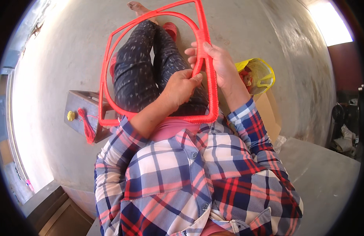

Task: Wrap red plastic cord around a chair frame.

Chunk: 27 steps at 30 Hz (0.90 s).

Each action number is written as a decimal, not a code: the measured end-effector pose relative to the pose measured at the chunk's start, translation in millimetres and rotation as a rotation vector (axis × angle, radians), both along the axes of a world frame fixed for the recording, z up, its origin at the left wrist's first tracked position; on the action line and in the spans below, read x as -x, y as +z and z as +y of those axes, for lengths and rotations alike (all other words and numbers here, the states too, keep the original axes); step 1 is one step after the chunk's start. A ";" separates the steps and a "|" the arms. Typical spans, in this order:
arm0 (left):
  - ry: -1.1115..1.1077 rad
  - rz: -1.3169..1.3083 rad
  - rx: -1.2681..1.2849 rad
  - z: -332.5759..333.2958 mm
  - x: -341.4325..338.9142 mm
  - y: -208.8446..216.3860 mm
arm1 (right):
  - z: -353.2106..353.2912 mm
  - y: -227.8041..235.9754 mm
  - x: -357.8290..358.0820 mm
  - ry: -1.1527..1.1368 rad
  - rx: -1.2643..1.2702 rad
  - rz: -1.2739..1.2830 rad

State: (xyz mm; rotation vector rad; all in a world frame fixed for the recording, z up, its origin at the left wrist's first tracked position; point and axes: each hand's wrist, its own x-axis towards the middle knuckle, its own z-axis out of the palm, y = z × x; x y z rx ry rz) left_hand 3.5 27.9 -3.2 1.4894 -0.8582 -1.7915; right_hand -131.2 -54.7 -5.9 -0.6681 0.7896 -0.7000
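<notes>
A red rectangular frame [212, 94], wrapped in cord and with a rounded ring set inside it, rests across my lap and legs. My left hand [178, 91] pinches the inner ring close to where it meets the frame's right side, its thumb on top. My right hand [218, 62] is on that same side, a little farther up. Its thumb lies against the wrapped bar while the fingers reach behind and show in the gap to the left. Whether a loose cord end is between the fingers is too small to make out.
To the left, a small stool [77, 112] bears a bundle of red cord [87, 128] and a small yellow lump [71, 115]. A yellow-rimmed container [268, 74] with reddish contents stands at the right, beside a cardboard box [268, 112]. Red footwear [171, 29] lies near my feet.
</notes>
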 end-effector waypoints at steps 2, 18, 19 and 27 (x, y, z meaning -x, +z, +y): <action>-0.015 0.003 -0.028 0.8 -1.8 -5.1 | 10.0 2.1 1.1 -0.042 0.021 0.049; 0.025 -0.028 0.212 27.7 -135.1 -9.9 | -1.3 -33.8 41.8 -0.078 0.130 -0.125; -0.060 -0.092 0.212 38.1 -136.7 -8.3 | -3.3 -34.2 42.1 -0.077 0.118 -0.139; -0.404 -0.690 0.357 76.2 -101.5 2.9 | -14.8 -37.5 35.9 -0.044 0.113 -0.172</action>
